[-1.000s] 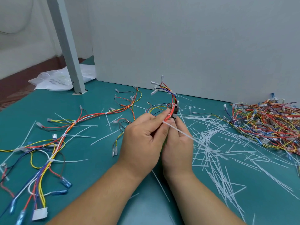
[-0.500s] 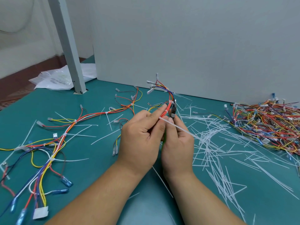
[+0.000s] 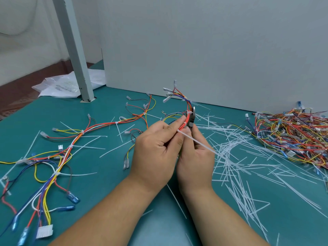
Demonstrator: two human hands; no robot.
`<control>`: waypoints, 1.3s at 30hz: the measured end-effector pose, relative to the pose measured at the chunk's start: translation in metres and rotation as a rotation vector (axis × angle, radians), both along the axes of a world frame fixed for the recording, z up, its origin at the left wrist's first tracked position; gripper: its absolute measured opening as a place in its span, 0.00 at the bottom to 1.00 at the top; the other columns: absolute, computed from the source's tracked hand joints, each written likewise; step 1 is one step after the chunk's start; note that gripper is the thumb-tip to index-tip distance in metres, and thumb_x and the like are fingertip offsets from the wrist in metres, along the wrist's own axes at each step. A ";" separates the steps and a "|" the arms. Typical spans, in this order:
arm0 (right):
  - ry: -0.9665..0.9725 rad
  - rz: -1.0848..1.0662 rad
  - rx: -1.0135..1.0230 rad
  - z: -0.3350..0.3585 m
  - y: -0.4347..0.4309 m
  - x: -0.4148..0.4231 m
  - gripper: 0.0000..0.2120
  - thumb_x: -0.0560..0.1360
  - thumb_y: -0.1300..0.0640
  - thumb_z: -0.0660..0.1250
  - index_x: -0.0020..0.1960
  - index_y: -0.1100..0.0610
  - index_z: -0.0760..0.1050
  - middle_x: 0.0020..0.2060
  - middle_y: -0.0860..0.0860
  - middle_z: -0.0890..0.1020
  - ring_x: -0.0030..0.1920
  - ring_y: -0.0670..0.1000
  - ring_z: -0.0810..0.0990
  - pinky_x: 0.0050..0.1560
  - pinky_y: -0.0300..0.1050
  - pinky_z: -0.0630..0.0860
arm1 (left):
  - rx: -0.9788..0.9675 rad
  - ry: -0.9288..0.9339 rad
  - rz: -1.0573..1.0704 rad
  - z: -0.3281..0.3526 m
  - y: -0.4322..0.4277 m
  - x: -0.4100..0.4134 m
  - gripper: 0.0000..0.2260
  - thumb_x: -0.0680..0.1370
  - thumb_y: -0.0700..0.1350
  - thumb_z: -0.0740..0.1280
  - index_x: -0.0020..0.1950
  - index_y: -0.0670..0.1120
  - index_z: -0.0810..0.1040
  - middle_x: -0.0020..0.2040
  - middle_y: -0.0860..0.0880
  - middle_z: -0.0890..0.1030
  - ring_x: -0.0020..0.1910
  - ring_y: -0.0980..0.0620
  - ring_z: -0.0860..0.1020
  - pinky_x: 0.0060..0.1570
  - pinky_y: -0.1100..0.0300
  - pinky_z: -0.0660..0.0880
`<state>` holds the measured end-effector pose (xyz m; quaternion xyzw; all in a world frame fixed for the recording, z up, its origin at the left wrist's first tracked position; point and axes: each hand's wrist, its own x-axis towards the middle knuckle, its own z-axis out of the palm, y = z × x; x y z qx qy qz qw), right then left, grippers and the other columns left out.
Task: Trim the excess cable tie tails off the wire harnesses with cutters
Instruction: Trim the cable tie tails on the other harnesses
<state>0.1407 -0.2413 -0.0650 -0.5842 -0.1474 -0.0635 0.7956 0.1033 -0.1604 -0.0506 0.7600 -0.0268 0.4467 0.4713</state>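
My left hand (image 3: 156, 150) pinches the harness (image 3: 184, 122) above the bench's (image 3: 110, 174) middle; my right hand (image 3: 195, 157) grips the cutters (image 3: 192, 118) — just beside. The tie tail (image 3: 197, 142) runs down-right across my right hand — jaws must meet its root.

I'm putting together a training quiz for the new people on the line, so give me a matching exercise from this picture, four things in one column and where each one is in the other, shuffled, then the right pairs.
Column one:
1. cutters
2. pile of wire harnesses
3. plastic bag
4. white multi-pin connector

Column two:
A. far left, behind the grey post
B. near left corner of the green table
C. in the right hand
D. far right, by the wall

Pairs: 1-C, 2-D, 3-A, 4-B
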 end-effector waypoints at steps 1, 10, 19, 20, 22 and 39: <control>-0.001 0.010 -0.008 -0.001 0.000 0.000 0.12 0.85 0.59 0.64 0.64 0.61 0.82 0.45 0.50 0.86 0.44 0.44 0.79 0.46 0.36 0.77 | -0.007 0.003 -0.001 0.000 0.001 0.000 0.14 0.81 0.44 0.69 0.67 0.48 0.82 0.36 0.49 0.73 0.34 0.52 0.73 0.36 0.62 0.70; -0.020 0.079 -0.070 -0.005 0.002 0.002 0.09 0.84 0.56 0.65 0.57 0.57 0.82 0.43 0.52 0.83 0.44 0.49 0.76 0.47 0.49 0.76 | -0.032 -0.033 0.029 0.002 0.001 -0.001 0.16 0.80 0.41 0.69 0.68 0.50 0.78 0.36 0.48 0.74 0.35 0.53 0.73 0.37 0.66 0.70; 0.016 0.145 0.034 -0.002 0.001 -0.003 0.16 0.82 0.56 0.62 0.36 0.50 0.75 0.30 0.43 0.71 0.31 0.44 0.68 0.32 0.37 0.69 | -0.066 -0.027 0.024 0.001 0.001 0.000 0.14 0.81 0.43 0.68 0.66 0.48 0.81 0.39 0.48 0.76 0.37 0.52 0.77 0.37 0.58 0.77; 0.026 0.141 0.033 -0.003 0.001 -0.002 0.15 0.81 0.55 0.63 0.36 0.51 0.74 0.30 0.44 0.70 0.32 0.45 0.66 0.33 0.39 0.67 | -0.048 -0.029 0.035 0.002 0.001 0.000 0.14 0.81 0.42 0.68 0.66 0.48 0.81 0.38 0.49 0.75 0.36 0.53 0.76 0.37 0.62 0.75; 0.033 0.131 0.013 -0.004 0.001 0.000 0.14 0.80 0.53 0.64 0.36 0.52 0.72 0.31 0.45 0.68 0.33 0.48 0.63 0.34 0.44 0.63 | -0.026 -0.031 0.061 0.001 0.001 0.000 0.14 0.80 0.40 0.69 0.65 0.47 0.82 0.37 0.49 0.75 0.35 0.54 0.75 0.39 0.68 0.71; 0.000 0.011 -0.097 0.004 0.000 -0.009 0.14 0.81 0.51 0.62 0.38 0.54 0.75 0.32 0.47 0.73 0.36 0.50 0.67 0.36 0.43 0.67 | 0.061 -0.031 0.033 -0.002 0.000 0.001 0.15 0.80 0.40 0.71 0.67 0.48 0.81 0.38 0.50 0.74 0.36 0.52 0.75 0.40 0.60 0.74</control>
